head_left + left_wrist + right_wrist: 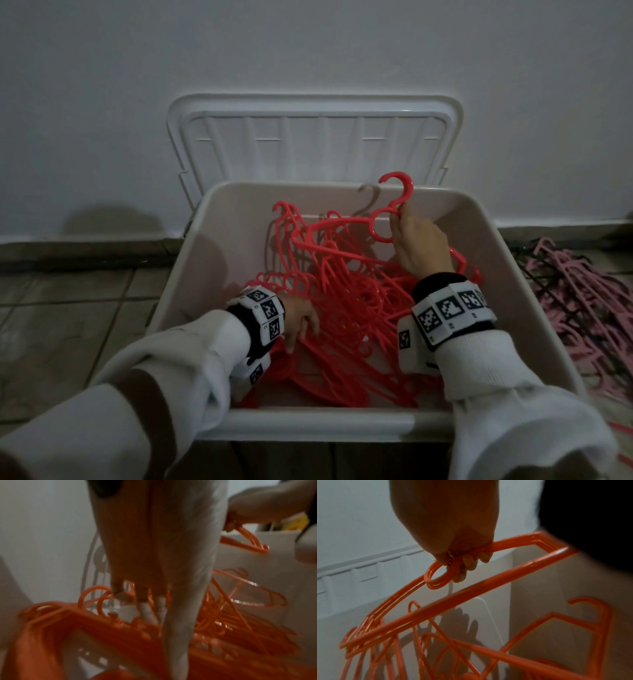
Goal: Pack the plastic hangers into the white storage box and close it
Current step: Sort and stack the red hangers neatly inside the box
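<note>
Centre frame: one white storage box (219,219), lid (315,137) raised, holds uncounted red hangers (349,308); right hand (419,245) grips one bundle (383,219), left hand (301,318) fingers loosely extended.

Red hangers (346,308): showing as smooth moulded plastic, catching small glossy highlights along the bars. White storage box (191,281): reading as smooth plastic, semi-matt on the walls; lid (315,137) ribbed, shining faintly at the rim. Pink hangers (579,308): looking like duller plastic. Sleeves (507,387): appearing as soft matt white cloth. Floor (68,308): showing tile, slightly glossy. Wall (308,44): looking matt, painted.
</note>
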Tool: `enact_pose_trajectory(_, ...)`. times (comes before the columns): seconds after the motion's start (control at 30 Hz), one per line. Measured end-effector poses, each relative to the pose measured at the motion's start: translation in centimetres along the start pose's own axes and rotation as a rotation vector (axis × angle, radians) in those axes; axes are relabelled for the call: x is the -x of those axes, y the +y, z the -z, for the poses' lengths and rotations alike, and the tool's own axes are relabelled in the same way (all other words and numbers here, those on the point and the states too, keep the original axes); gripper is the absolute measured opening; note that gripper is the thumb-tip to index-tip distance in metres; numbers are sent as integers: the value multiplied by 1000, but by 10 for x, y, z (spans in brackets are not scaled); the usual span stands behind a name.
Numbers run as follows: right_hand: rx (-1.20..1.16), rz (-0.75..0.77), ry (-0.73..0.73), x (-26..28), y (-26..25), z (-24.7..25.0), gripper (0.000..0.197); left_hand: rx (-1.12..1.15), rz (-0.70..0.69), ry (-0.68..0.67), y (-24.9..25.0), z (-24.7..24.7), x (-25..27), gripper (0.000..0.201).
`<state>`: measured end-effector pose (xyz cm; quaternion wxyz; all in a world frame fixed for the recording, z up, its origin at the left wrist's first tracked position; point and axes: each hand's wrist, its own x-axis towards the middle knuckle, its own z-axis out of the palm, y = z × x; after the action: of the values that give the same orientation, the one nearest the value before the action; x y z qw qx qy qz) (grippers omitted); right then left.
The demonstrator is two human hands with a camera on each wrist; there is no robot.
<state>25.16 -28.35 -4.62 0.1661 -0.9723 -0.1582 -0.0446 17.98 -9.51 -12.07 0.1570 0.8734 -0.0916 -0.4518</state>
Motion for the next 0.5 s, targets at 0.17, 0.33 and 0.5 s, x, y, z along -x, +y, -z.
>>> enact_pose_trajectory(0.17,6,0,-18,1,-1,2,29,179,-141,80,-3,6,3,23)
enact_pose_trajectory(0.33,-35,-21,-10,1,-3,4,32,313,-248,184,-3,23,14,22)
enact_pose_trajectory(0.5,-30,-5,-16,2,-5,8,31,437,-278,319,-12,33,22,12)
